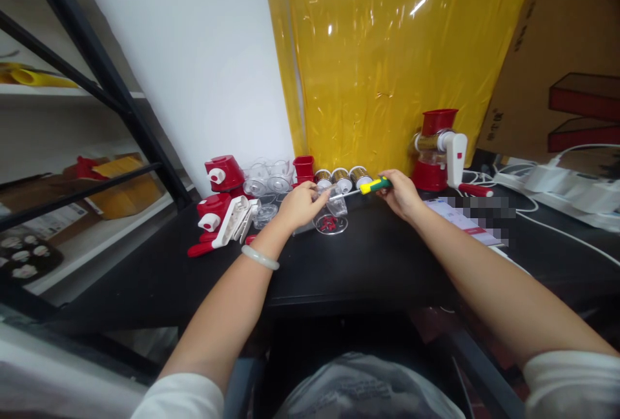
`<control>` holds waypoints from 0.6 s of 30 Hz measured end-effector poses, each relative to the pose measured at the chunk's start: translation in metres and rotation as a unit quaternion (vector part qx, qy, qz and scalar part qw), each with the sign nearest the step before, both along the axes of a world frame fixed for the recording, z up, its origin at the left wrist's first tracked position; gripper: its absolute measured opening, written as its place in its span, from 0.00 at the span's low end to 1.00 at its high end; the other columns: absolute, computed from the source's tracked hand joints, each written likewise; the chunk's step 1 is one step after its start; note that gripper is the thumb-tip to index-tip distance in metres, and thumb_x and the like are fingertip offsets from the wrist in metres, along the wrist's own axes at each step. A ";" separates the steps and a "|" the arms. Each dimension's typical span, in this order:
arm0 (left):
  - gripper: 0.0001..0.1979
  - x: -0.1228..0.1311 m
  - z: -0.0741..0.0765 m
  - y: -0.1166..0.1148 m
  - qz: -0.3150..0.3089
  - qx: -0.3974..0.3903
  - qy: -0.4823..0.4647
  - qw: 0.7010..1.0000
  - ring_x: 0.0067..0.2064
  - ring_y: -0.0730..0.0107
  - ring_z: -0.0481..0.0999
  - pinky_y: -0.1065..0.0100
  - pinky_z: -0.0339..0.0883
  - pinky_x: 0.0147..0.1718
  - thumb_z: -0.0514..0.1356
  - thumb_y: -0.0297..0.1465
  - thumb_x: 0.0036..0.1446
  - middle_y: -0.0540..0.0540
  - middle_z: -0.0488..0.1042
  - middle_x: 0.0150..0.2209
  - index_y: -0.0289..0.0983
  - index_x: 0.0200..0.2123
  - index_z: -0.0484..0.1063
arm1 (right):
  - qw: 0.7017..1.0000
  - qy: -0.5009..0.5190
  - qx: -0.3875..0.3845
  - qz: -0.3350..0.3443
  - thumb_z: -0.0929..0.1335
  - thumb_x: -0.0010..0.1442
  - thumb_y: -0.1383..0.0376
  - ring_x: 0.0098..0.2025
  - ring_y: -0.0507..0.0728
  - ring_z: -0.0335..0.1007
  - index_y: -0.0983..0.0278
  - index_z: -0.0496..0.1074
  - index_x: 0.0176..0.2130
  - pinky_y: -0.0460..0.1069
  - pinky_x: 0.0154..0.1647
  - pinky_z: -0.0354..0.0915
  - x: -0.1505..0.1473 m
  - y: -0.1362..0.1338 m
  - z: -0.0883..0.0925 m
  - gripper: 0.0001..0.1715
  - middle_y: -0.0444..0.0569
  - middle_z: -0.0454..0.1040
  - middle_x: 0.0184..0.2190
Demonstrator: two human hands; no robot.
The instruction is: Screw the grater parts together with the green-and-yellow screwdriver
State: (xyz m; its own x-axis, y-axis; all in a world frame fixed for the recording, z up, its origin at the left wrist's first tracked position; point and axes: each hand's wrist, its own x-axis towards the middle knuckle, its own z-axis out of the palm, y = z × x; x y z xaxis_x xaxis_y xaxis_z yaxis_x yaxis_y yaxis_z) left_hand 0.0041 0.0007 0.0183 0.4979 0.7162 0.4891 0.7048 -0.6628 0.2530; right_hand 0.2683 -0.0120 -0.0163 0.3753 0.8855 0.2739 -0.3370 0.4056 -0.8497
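My right hand [400, 194] is closed around the yellow and green handle of a screwdriver [375, 185]. Its metal shaft points left, toward a clear plastic part [337, 204] that my left hand [304, 204] grips. Whether the tip touches the part is too small to tell. Just below the clear part, a round clear dish [331, 224] holds small red pieces. Behind my hands stand several metal grater drums [341, 180] with white rims and a red hopper [303, 167].
To the left are red grater bodies [225, 173], white crank handles [235, 219] and clear plastic cups [266, 177]. An assembled red and white rotary grater [436, 151] stands at the back right. Beside it lie a phone [462, 219], a power strip [557, 186] and cables.
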 end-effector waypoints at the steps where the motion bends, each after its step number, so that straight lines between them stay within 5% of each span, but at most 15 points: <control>1: 0.29 0.000 0.000 0.000 0.000 0.001 0.000 1.000 0.48 0.56 0.78 0.58 0.71 0.51 0.50 0.50 0.67 0.40 0.77 0.50 0.37 0.27 0.79 | 1.000 0.009 0.001 0.007 0.74 0.45 0.61 0.21 0.47 0.58 0.61 0.69 0.27 0.45 0.23 0.62 0.000 -0.001 0.001 0.12 0.40 0.67 0.23; 6: 0.29 0.000 0.001 0.000 0.001 -0.004 -0.002 1.000 0.48 0.57 0.78 0.59 0.70 0.50 0.50 0.49 0.67 0.39 0.77 0.50 0.37 0.27 0.78 | 0.999 0.012 0.018 0.026 0.74 0.46 0.56 0.24 0.49 0.63 0.61 0.69 0.27 0.46 0.24 0.63 0.002 -0.001 0.000 0.15 0.41 0.69 0.27; 11: 0.28 0.000 0.001 0.000 0.001 -0.004 0.000 1.000 0.49 0.56 0.78 0.59 0.70 0.51 0.50 0.49 0.67 0.39 0.77 0.51 0.37 0.27 0.79 | 0.996 -0.083 0.012 -0.030 0.71 0.54 0.41 0.15 0.46 0.52 0.61 0.68 0.28 0.47 0.19 0.59 0.004 0.001 -0.003 0.27 0.38 0.63 0.19; 15: 0.29 0.000 0.001 -0.001 0.001 -0.003 0.002 1.000 0.50 0.57 0.77 0.59 0.70 0.52 0.50 0.50 0.67 0.40 0.77 0.50 0.37 0.27 0.79 | 0.997 -0.072 0.011 0.003 0.74 0.52 0.49 0.15 0.46 0.51 0.60 0.70 0.31 0.46 0.22 0.61 0.003 -0.001 -0.001 0.19 0.35 0.58 0.16; 18: 0.29 0.000 0.000 0.000 -0.005 0.000 0.000 1.000 0.49 0.56 0.78 0.59 0.70 0.51 0.49 0.49 0.67 0.39 0.77 0.50 0.37 0.27 0.79 | 1.000 -0.026 0.004 0.013 0.74 0.48 0.57 0.18 0.47 0.55 0.60 0.70 0.31 0.46 0.23 0.62 0.001 -0.002 0.000 0.13 0.37 0.63 0.20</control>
